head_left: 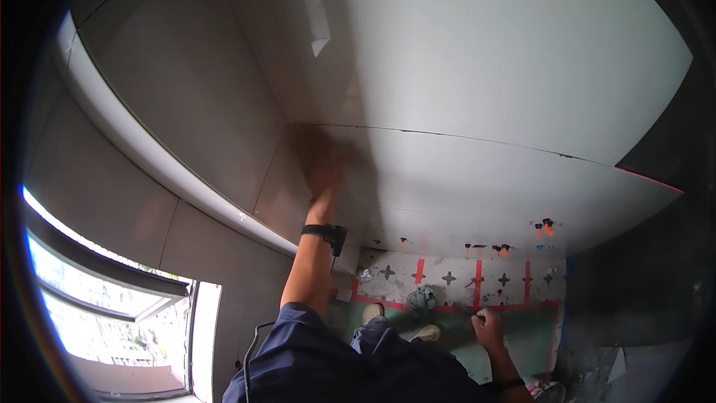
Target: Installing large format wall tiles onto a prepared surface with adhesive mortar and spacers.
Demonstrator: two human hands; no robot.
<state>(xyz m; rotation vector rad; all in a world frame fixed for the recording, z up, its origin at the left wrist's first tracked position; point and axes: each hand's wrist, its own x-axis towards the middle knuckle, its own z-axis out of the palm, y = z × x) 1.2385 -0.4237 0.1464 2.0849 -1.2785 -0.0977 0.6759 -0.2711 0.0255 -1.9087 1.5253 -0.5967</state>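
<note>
My left arm stretches forward to the tiled wall, near the inner corner. My left hand (pixel 324 168) is dark and smeared there, just below a thin horizontal joint (pixel 447 133) between two large pale wall tiles (pixel 477 52). Whether it touches the surface, or holds anything, I cannot make out. A black strap with a small box (pixel 326 236) sits round that wrist. Low on the right, my right hand (pixel 488 328) hangs over the floor with its fingers curled closed; what they hold, if anything, is hidden.
A window (pixel 112 313) stands open at lower left. Patterned floor tiles (pixel 449 278) with red tape border a green floor covering (pixel 462 351). A pale crumpled bag (pixel 422 298) lies near my shoes. Orange-and-black fittings (pixel 544 228) line the lower wall. Debris lies at lower right.
</note>
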